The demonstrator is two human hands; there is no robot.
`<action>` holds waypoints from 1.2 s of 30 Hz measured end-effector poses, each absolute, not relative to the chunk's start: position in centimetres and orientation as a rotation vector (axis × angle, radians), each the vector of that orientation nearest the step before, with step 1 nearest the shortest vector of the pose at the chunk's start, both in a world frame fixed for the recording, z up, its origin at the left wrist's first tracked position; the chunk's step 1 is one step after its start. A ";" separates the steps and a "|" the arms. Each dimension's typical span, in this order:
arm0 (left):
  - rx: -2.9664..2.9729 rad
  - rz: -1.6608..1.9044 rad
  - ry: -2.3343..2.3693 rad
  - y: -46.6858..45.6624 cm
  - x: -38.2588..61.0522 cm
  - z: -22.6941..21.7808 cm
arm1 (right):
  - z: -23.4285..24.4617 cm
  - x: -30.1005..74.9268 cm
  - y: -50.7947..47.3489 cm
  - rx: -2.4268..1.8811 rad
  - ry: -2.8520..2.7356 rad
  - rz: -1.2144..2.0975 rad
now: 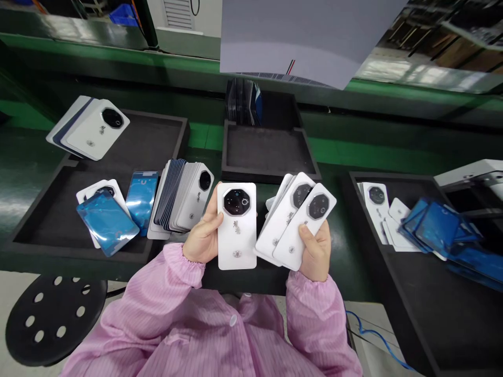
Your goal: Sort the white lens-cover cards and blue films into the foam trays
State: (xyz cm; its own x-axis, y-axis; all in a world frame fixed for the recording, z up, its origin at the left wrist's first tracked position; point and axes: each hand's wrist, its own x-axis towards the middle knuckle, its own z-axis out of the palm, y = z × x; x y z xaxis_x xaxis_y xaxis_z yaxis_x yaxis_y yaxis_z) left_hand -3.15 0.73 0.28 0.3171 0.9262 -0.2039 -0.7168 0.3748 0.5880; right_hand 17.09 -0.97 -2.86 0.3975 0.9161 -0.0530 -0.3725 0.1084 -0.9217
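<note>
My left hand [203, 233] is closed on a white phone back cover [237, 235], upright, with a dark eight-sided camera window at its top. My right hand [316, 248] grips several similar covers [286, 217] spread in a fan, its thumb on the front one. The fan's lower left edge comes close to the single cover. Left of my left hand leans a long row of covers [194, 196], white and dark edges mixed. Beside that row lies a blue film-covered panel [142, 199]; another blue panel [108, 222] lies over a white cover [116, 188].
A black foam tray [129, 256] lies left, with more covers [96, 128] at its far corner. The middle tray [267, 149] holds a dark upright stack [241, 102]. In the right tray [424, 298] are white covers [375, 209] and blue panels [436, 225]. A paper sheet [302, 36] hangs ahead.
</note>
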 end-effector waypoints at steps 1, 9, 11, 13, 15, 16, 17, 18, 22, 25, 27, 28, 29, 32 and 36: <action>0.440 1.141 0.590 0.8 -3.1 0.3 | -2.9 17.1 -0.9 -1.088 -0.632 1.027; 0.432 1.276 0.823 1.7 -3.2 -0.5 | -3.8 17.9 -0.7 -1.178 -0.681 0.918; 0.446 1.306 0.842 1.6 -2.9 -0.6 | -4.1 17.5 -0.5 -1.210 -0.696 0.869; 0.486 1.306 0.866 1.4 -2.3 -0.7 | -4.2 16.8 -0.3 -1.248 -0.739 0.869; 0.556 1.242 0.885 1.2 -1.4 -0.6 | -3.8 15.8 0.0 -1.248 -0.822 0.928; 0.593 1.190 0.892 1.0 -1.0 -0.5 | -3.5 15.3 0.2 -1.227 -0.874 0.960; 0.624 1.127 0.900 0.9 -0.7 -0.4 | -3.1 14.9 0.3 -1.199 -0.924 0.988; 0.645 1.059 0.910 0.8 -0.5 -0.3 | -2.6 14.7 0.4 -1.169 -0.971 1.011; 0.657 0.848 0.892 0.7 -0.2 0.2 | -1.0 14.8 0.6 -1.093 -1.134 1.088; 0.642 0.836 0.819 0.8 0.2 0.5 | -0.6 14.9 0.6 -1.119 -1.147 1.018; 0.623 0.880 0.813 1.0 0.6 1.0 | -0.6 14.8 0.7 -1.146 -1.100 0.888; 0.615 0.895 0.821 1.2 0.7 1.2 | -0.6 14.7 0.9 -1.144 -1.094 0.840; 0.612 0.904 0.830 1.3 0.8 1.6 | -0.6 14.6 1.0 -1.137 -1.095 0.821; 0.626 0.926 0.858 1.8 0.8 2.5 | -0.5 14.4 1.5 -1.123 -1.082 0.907; 0.689 1.039 0.939 2.4 0.3 2.2 | -0.5 14.5 2.1 -1.186 -1.121 1.045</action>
